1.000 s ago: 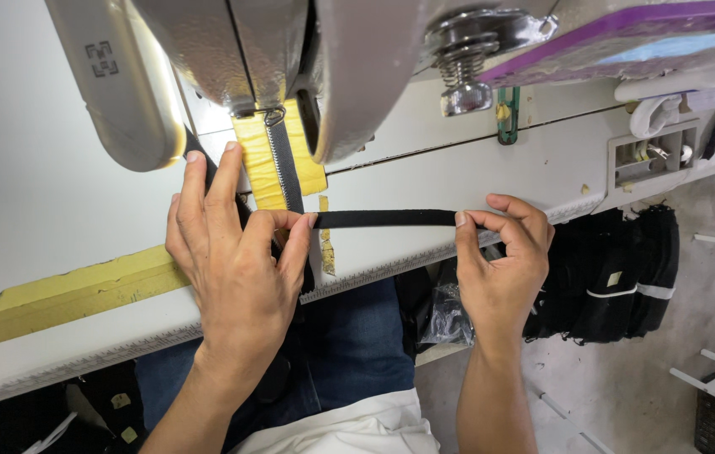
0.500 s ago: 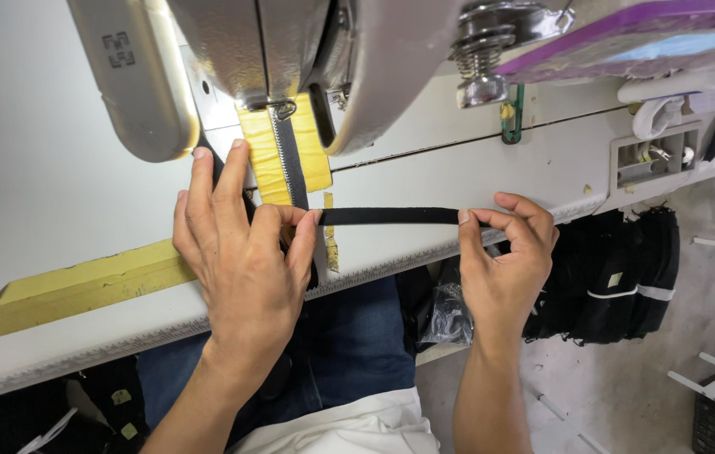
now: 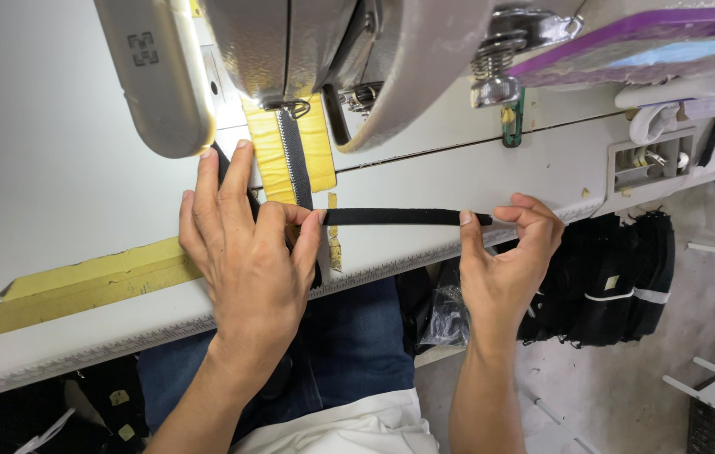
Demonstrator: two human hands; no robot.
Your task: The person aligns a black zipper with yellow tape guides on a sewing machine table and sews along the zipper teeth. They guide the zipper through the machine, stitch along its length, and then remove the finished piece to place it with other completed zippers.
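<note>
A narrow black strap (image 3: 391, 217) lies stretched flat across the white sewing table (image 3: 55, 193). My left hand (image 3: 244, 252) presses flat on its left end, fingers spread, just below the sewing machine's (image 3: 290, 50) presser foot. My right hand (image 3: 509, 252) pinches the strap's right end between thumb and fingers near the table's front edge. A black zipper strip (image 3: 293, 160) runs over yellow tape (image 3: 269, 151) under the needle area.
A long yellow tape guide (image 3: 80, 282) runs along the table at left. A pile of black fabric pieces (image 3: 618, 277) hangs beside the table at right. Below the edge are my blue-jeaned legs (image 3: 349, 353) and a concrete floor (image 3: 626, 395).
Both hands and the strap have stayed almost in place; my left hand's fingers have slid slightly further up toward the presser foot.
</note>
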